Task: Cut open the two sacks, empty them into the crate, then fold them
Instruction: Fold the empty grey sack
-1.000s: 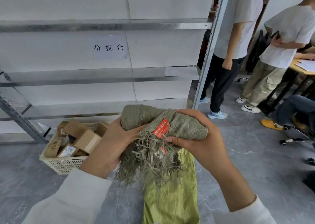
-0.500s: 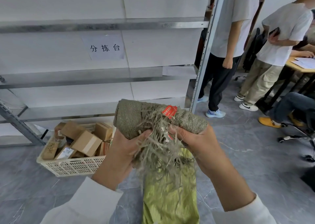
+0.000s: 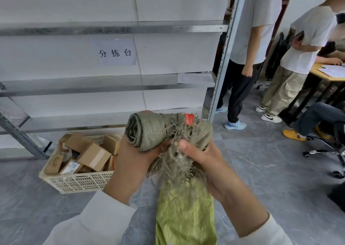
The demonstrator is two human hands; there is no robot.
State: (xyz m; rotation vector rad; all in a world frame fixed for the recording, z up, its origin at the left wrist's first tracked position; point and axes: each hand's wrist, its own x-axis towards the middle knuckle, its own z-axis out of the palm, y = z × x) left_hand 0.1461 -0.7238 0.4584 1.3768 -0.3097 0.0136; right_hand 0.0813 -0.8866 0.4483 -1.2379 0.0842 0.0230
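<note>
A grey-green woven sack (image 3: 149,131) is rolled into a tight bundle, its spiral end facing left, with a red tag on top and frayed threads hanging below. My left hand (image 3: 130,162) grips the roll from underneath at its left end. My right hand (image 3: 203,162) holds the right end, thumb pressed on the frayed threads. A second sack (image 3: 184,213), yellow-green, lies flat on the floor beneath my hands. The white plastic crate (image 3: 74,184) sits on the floor to the left, holding several cardboard boxes.
A metal shelving rack (image 3: 224,58) with white panels stands behind the crate. Two people (image 3: 248,39) stand at the right beside a wooden table (image 3: 330,73). A seated person's legs and an office chair base (image 3: 324,149) are at the far right. The floor is grey tile.
The rolled sack has turned in my hands so its spiral end faces me more. My right thumb has moved onto the frayed threads, and the red tag sits higher.
</note>
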